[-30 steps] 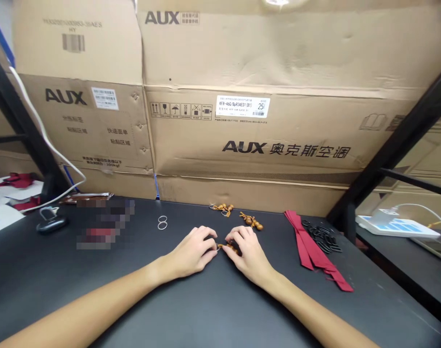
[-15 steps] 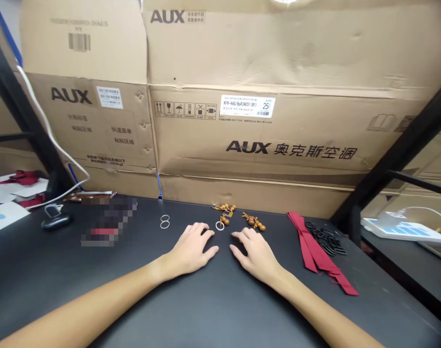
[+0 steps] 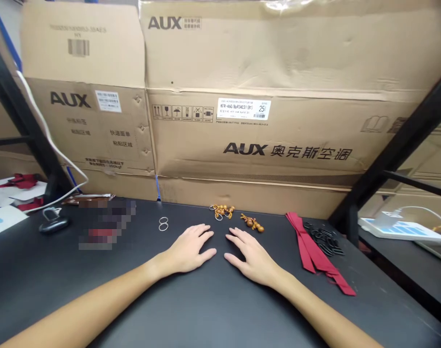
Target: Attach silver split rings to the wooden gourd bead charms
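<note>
My left hand [image 3: 189, 248] lies flat and open on the black table [image 3: 206, 309], palm down, holding nothing. My right hand [image 3: 250, 255] lies flat and open beside it, also with nothing in it. Just beyond the fingertips rests a cluster of small brown wooden gourd charms with metal rings [image 3: 222, 211]. A second gourd charm group [image 3: 252, 222] lies to its right, close to my right hand's fingers. Two joined metal rings [image 3: 163, 223] sit left of my left hand.
Red ribbons [image 3: 315, 251] and a pile of black rings [image 3: 324, 238] lie at the right. Large AUX cardboard boxes [image 3: 257, 121] wall off the back. A black device [image 3: 52, 223] and a white cable [image 3: 53, 150] are at the left. Black frame bars [image 3: 394, 145] stand right.
A second ago both hands pinched a gourd charm between them. It was then let go at the charm cluster, and both hands now lie flat and open.
</note>
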Demonstrator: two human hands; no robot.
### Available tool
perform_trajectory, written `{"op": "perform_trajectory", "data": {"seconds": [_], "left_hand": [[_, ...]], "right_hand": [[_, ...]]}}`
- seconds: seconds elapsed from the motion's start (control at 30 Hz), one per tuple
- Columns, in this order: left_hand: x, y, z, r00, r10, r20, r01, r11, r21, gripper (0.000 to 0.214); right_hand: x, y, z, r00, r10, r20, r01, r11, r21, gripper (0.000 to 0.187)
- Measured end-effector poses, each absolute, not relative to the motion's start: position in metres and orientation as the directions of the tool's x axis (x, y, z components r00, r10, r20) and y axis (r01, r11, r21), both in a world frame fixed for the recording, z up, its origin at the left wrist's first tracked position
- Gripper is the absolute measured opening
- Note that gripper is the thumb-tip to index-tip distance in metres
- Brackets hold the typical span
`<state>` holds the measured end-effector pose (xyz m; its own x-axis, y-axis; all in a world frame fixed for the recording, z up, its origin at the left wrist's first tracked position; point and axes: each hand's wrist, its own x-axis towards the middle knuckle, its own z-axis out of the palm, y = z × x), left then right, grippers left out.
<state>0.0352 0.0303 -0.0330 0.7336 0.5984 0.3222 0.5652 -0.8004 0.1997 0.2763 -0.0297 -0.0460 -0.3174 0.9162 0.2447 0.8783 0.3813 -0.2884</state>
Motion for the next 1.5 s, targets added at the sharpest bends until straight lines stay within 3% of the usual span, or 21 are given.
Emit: {"op": "perform_trajectory", "data": {"seconds": [0.8,1.03,1.17,1.33,1.5], "left_hand": [[0.0371,0.0279,-0.0324,0.739,0.603,0.3,0.581,-0.796,0.169,0.052],[0.04,0.0227,-0.0326,0.514,0.831,0.214,0.83,-0.545,0.121,0.064],[0.038,0.0274,-0.0351,0.437,0.883,0.174,0.878,-0.46,0.133,0.069],[0.0356,0.0311,-0.038,0.49,0.823,0.288,0.832,-0.54,0.127,0.063],[0.0359,0.0302,-0.0372,0.696,0.62,0.362,0.633,-0.768,0.098,0.042]], "right_hand": [[0.2756,-0.0295,-0.045,-0.315,0.912,0.264,0.873,0.387,-0.296,0.057],[0.275,-0.0299,-0.0418,-0.31,0.924,0.225,0.88,0.368,-0.301,0.059],[0.2752,-0.0312,-0.0416,-0.312,0.921,0.232,0.875,0.374,-0.308,0.058],[0.2748,-0.0315,-0.0415,-0.314,0.918,0.243,0.874,0.379,-0.303,0.057],[0.2745,-0.0312,-0.0404,-0.315,0.919,0.238,0.878,0.378,-0.293,0.057]]}}
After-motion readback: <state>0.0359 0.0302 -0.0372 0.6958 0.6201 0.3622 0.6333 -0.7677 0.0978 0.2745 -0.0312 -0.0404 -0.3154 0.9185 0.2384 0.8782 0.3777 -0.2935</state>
